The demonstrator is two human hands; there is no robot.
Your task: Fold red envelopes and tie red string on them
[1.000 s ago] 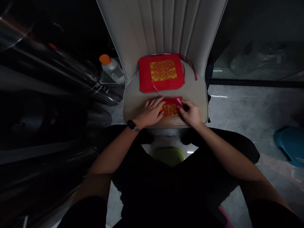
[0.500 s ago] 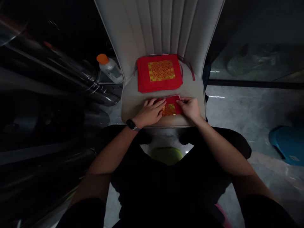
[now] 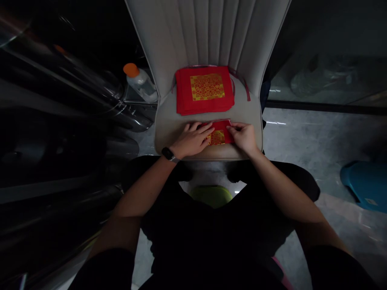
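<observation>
A small red piece with a gold pattern point(image 3: 222, 128) lies near the front edge of the grey chair seat point(image 3: 167, 121). Over its left part my left hand point(image 3: 192, 139) rests with the fingers spread, a dark band on the wrist. My right hand point(image 3: 243, 136) pinches the piece's right edge between thumb and fingers. Behind both hands lies a stack of larger red pieces point(image 3: 184, 94), the top one bearing a gold square, with dark red ribbons point(image 3: 247, 90) trailing from its back. Whether the small piece is folded cannot be made out.
Left of the chair stands a bottle with an orange cap point(image 3: 142, 83). A green object point(image 3: 211, 195) sits on the floor between the legs. At the far right is a blue object point(image 3: 367, 185). The ribbed chair back point(image 3: 211, 32) rises behind the stack.
The view has shifted slightly. My left hand has slid a little to the right over the small red piece; my right hand keeps its pinch.
</observation>
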